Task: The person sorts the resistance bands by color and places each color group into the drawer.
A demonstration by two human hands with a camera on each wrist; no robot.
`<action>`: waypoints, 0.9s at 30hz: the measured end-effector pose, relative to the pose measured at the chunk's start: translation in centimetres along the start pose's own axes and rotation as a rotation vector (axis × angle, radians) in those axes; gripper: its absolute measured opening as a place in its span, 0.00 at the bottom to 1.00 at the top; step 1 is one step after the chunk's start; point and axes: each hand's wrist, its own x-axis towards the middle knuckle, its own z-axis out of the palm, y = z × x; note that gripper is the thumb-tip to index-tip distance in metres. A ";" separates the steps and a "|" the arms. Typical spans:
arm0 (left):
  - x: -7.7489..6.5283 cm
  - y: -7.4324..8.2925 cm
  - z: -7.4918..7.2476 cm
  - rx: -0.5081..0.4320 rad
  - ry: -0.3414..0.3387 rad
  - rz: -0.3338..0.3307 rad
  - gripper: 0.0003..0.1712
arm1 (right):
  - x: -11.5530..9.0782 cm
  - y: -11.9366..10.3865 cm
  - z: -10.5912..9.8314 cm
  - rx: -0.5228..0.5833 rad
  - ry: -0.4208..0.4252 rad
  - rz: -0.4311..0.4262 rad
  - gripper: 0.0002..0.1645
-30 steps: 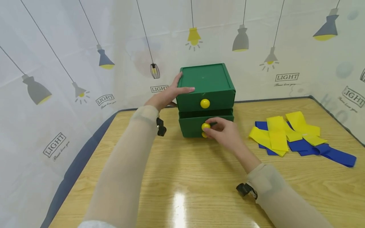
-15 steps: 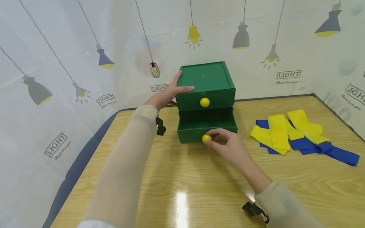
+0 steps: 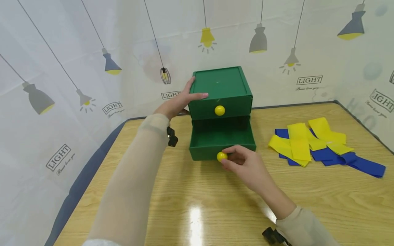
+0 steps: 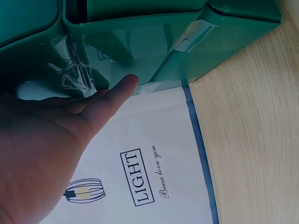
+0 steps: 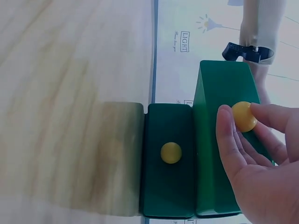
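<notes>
A green two-drawer cabinet (image 3: 219, 82) stands on the wooden table near the wall. Its upper drawer (image 3: 203, 111), with a yellow knob (image 3: 220, 110), is closed, while the lower drawer (image 3: 206, 153) is pulled well out, so its green floor shows. My left hand (image 3: 178, 102) rests on the cabinet's left front corner, thumb on top and straight fingers along the side; clear tape (image 4: 126, 56) covers that side in the left wrist view. Between thumb and fingertips, my right hand (image 3: 246, 167) pinches the lower drawer's yellow knob (image 5: 244, 116).
Several yellow strips (image 3: 298, 143) and blue strips (image 3: 366, 165), seemingly of cloth, lie overlapping on the right of the table (image 3: 172, 205). A lamp-printed sheet (image 3: 129, 85) hangs close behind the cabinet.
The lower drawer has slid out toward me from slightly open to wide, with my right hand pinching its knob throughout. My left hand has stayed on the cabinet corner.
</notes>
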 end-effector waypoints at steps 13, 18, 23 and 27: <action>-0.1 -0.4 -0.1 0.000 -0.005 -0.004 0.62 | 0.0 -0.4 -0.6 -0.023 -0.016 0.054 0.20; -0.1 -0.4 -0.3 -0.002 0.000 -0.001 0.62 | 0.1 -1.0 -1.2 -0.095 -0.063 0.084 0.20; 0.0 -0.3 -0.3 0.009 -0.009 0.008 0.63 | 0.0 -2.0 -2.5 -0.071 -0.143 0.063 0.20; 0.1 -0.2 -0.3 0.021 -0.018 0.013 0.63 | 0.2 -4.5 -5.2 -0.090 -0.158 0.030 0.21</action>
